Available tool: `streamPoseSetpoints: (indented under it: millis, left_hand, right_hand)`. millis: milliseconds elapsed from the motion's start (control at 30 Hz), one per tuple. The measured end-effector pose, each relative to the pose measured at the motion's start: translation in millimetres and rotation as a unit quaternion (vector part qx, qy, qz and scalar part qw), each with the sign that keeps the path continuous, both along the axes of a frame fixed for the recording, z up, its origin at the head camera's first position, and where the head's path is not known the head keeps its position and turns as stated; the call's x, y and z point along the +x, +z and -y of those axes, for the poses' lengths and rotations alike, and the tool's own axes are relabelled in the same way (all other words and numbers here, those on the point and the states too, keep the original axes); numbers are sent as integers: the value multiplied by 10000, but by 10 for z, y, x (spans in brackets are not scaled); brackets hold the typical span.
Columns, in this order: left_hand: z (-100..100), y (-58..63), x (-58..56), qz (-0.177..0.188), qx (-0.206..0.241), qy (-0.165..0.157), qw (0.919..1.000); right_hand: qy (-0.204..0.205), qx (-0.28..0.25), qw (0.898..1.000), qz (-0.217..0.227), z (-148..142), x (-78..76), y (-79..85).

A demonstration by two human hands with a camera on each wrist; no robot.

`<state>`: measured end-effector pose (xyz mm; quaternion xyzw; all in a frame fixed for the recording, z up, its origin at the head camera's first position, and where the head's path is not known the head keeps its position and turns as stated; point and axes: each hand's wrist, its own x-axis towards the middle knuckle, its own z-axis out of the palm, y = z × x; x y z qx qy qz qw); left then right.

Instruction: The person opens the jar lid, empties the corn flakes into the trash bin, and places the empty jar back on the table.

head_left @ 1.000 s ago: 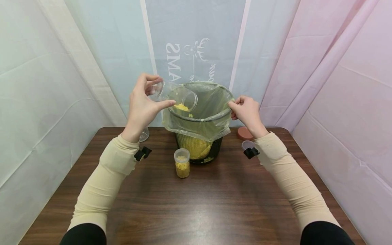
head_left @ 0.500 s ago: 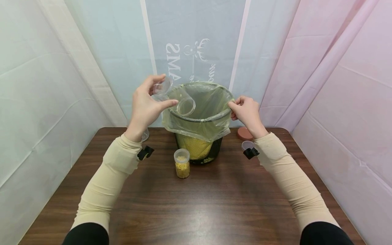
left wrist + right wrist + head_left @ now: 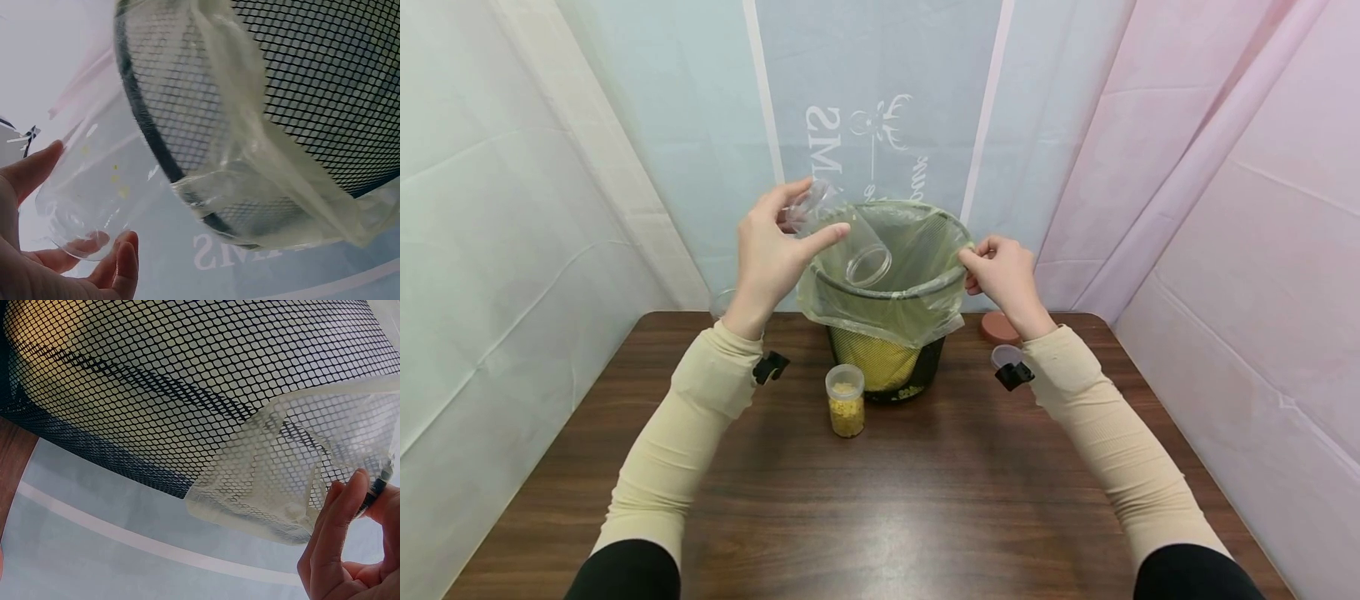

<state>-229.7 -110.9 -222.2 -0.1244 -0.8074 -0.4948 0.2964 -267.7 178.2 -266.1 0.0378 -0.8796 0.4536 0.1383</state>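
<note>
My left hand (image 3: 775, 250) grips a clear plastic jar (image 3: 859, 243) by its base end, tilting its mouth down over the bin. A few yellow specks cling inside that jar (image 3: 103, 181) in the left wrist view. Below it stands the black mesh bin (image 3: 934, 354), lined with a thin yellowish bag (image 3: 895, 310) folded over the rim; yellow contents show through the mesh. On the bin's right side, my right hand (image 3: 1003, 271) pinches the rim and bag edge between thumb and fingers. The right wrist view shows these fingers (image 3: 337, 531) at the rim.
A second clear jar (image 3: 847, 412), part filled with yellow flakes, stands open in front of the bin. Another clear container (image 3: 722, 302) is partly hidden behind my left wrist. A red-brown lid (image 3: 998, 327) and a clear lid (image 3: 1004, 357) lie near my right wrist on the brown table (image 3: 880, 500).
My left hand has moved right and tipped the jar more steeply. Yellow flakes near the jar's mouth have gone from it. The right hand has stayed at the rim.
</note>
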Motion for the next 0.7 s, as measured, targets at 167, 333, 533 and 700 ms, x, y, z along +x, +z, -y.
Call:
streamPoseSetpoints:
  millis: [167, 333, 533, 700]
  left_hand:
    - [8, -55, -70, 272, 388, 34, 9989]
    - [-5, -125, -111, 17, -12, 161, 9999]
    - [-38, -148, -94, -333, -452, 299, 9980]
    - [-50, -125, -71, -294, -244, 188, 9991]
  right_hand:
    - [22, -10, 10000, 31, 0, 2, -2]
    - [-6, 7, 10000, 48, 1, 5, 3]
    - [-23, -1, 10000, 29, -1, 5, 6]
    - [-2, 7, 10000, 5, 2, -1, -2]
